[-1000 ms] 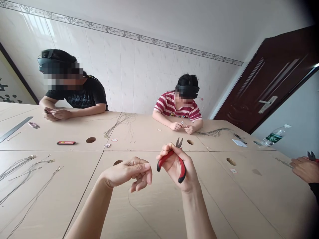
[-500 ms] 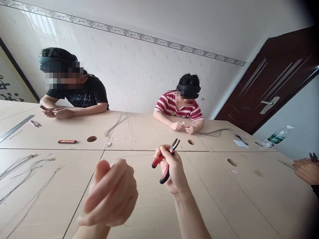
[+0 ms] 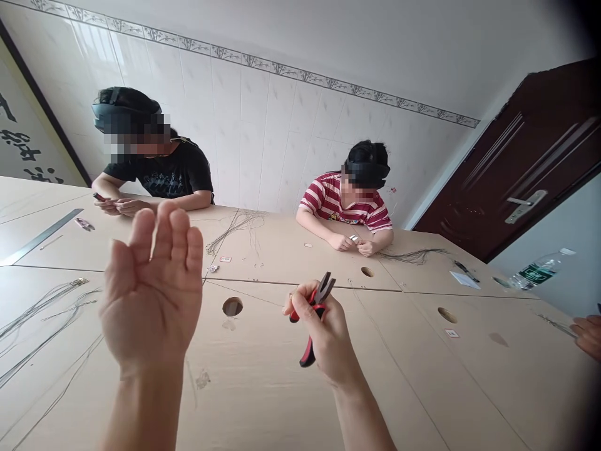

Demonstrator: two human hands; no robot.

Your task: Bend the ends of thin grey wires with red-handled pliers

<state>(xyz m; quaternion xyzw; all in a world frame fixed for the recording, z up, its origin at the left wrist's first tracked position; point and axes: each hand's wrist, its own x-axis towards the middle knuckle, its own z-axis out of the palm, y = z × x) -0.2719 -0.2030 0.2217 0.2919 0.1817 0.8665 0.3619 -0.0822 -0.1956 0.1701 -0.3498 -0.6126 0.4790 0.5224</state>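
Note:
My left hand (image 3: 153, 294) is raised over the left part of the table, palm turned up towards me, fingers extended and nothing in it. On the right, my right hand (image 3: 331, 341) grips a small pair of pliers (image 3: 323, 289) with red and black handles. The dark jaws point up and away from me and stand slightly apart. A fine wire (image 3: 253, 296) seems to run left from the pinched thumb and finger of that hand; its hold is too small to make out. Part of the handles is hidden by my fingers.
Bundles of thin wires (image 3: 47, 307) lie on the left of the table (image 3: 263, 388), with a metal ruler (image 3: 44, 237) beyond. Two people sit opposite, hands on the table. A cable hole (image 3: 233, 306) is between my hands. A bottle (image 3: 539, 270) and another person's hand (image 3: 589, 335) are at right.
My left hand has opened from a closed, blurred shape and moved left, palm now showing. My right hand has turned the pliers slightly. The view has shifted a little to the left.

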